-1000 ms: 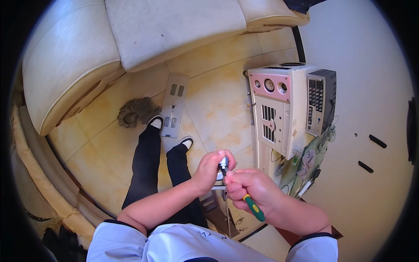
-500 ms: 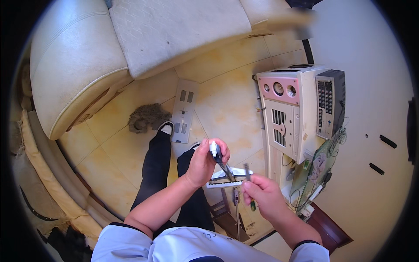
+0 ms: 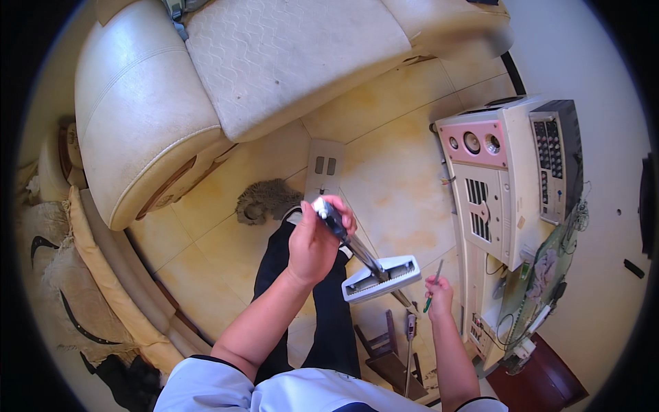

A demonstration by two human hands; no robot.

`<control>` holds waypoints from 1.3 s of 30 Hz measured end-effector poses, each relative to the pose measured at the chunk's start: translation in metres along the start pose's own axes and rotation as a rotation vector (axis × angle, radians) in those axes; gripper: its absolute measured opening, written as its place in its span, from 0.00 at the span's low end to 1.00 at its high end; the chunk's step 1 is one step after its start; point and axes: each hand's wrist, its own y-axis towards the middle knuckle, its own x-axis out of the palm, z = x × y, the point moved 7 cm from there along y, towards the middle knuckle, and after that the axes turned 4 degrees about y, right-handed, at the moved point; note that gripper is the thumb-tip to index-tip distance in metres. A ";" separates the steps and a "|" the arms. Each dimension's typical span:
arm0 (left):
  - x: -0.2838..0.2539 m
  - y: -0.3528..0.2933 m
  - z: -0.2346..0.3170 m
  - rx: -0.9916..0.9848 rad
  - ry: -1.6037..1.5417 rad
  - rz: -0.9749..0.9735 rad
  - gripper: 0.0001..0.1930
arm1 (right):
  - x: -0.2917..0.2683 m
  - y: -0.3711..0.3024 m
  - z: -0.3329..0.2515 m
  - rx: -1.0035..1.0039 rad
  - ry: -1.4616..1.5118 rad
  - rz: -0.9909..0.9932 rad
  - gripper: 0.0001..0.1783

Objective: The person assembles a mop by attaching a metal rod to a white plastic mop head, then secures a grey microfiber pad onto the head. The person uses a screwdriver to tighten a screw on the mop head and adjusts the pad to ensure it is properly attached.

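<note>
My left hand (image 3: 310, 248) is closed around the upper end of a metal mop pole (image 3: 362, 253), which has a black section and a white tip at the fingers. The pole slants down to the right through a white frame (image 3: 355, 291) with a toothed edge. Apart from it, to the right, my right hand (image 3: 441, 296) grips a small screwdriver (image 3: 429, 302) by its green handle, shaft pointing up. Beyond my feet, a grey slotted mop plate (image 3: 325, 152) and a fuzzy grey mop pad (image 3: 264, 200) lie on the floor.
A cream sofa (image 3: 302, 75) stretches across the far side. To the right stand a pink-and-white speaker cabinet (image 3: 473, 141), a device with many knobs (image 3: 552, 161) and a cluttered glass shelf (image 3: 549, 271). Near my right arm are a small dark wooden stool (image 3: 388, 357) and a dark red box (image 3: 539, 378).
My right hand has drawn back from the white frame, moving right with the screwdriver. The pole and its white frame have tilted, so more of them shows. The whole view has shifted.
</note>
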 end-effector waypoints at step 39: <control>-0.168 0.087 -0.055 0.024 0.169 0.326 0.24 | 0.101 0.073 0.129 0.288 -0.822 -1.286 0.36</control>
